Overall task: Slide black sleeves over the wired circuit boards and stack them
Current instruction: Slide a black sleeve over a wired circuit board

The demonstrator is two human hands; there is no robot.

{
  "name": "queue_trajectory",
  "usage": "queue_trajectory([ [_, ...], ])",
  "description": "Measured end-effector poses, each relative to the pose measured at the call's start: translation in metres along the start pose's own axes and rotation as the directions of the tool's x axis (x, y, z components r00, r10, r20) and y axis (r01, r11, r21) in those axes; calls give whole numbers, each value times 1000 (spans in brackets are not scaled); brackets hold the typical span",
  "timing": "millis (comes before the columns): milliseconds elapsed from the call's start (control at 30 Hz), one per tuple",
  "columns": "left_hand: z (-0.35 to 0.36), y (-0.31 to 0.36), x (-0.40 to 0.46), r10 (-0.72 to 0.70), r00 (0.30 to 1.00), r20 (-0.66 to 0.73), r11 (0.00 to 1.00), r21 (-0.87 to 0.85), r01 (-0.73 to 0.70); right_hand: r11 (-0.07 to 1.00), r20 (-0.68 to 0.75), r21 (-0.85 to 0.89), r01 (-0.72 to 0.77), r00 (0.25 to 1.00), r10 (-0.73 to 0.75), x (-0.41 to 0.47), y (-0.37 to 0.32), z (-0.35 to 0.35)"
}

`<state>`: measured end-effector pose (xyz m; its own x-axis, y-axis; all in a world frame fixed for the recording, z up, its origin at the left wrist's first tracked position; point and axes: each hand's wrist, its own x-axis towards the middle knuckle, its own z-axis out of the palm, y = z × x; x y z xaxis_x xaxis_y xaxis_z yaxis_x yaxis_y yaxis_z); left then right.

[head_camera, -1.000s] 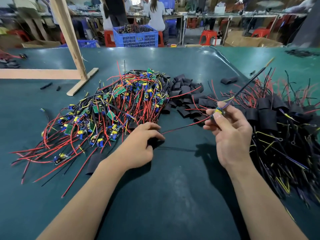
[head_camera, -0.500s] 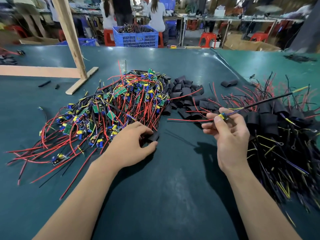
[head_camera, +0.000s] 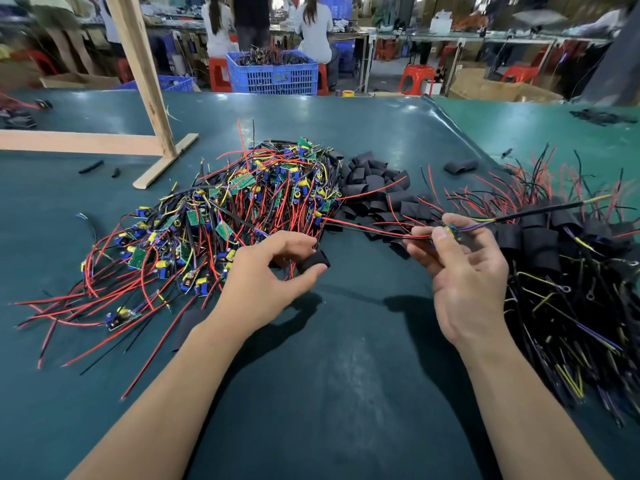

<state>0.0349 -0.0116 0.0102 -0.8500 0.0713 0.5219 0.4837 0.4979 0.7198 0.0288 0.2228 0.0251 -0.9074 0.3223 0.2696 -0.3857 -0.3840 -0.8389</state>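
While the left hand [head_camera: 266,271] pinches a soft, light sleeve [head_camera: 313,260] at centre frame, the right hand [head_camera: 464,268] grips a fragile board [head_camera: 450,231] by its edges

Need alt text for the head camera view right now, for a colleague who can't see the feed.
The left hand pinches a black sleeve while the right hand holds a wired circuit board just above a green table. A pile of unsleeved boards lies left, loose sleeves behind, and the sleeved stack right.

No legible text anywhere.
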Motion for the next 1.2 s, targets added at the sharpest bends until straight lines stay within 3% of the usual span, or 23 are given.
queue_trajectory([
  [200, 4, 0, 1, 111, 984, -137, 992, -48, -119, 999, 15, -2, 34, 999, -34, 0, -4, -1],
  [400, 4, -1, 3, 128, 964, -232, 986, -74, -149, 998, 48, -21, 58, 997, -57, -1, -3, 0],
  [700, 8, -8, 2, 96, 978, -186, 993, -53, -107, 995, 136, -26, 92, 987, -87, -4, -2, 1],
  [933, 2, -12, 5, 74, 971, -227, 995, -46, -87, 995, 223, -41, 87, 972, -75, -8, -2, 4],
  [1200, 0, -12, 5, 107, 982, -157, 991, -59, -118, 995, 100, 46, 93, 990, -98, -3, -7, 2],
])
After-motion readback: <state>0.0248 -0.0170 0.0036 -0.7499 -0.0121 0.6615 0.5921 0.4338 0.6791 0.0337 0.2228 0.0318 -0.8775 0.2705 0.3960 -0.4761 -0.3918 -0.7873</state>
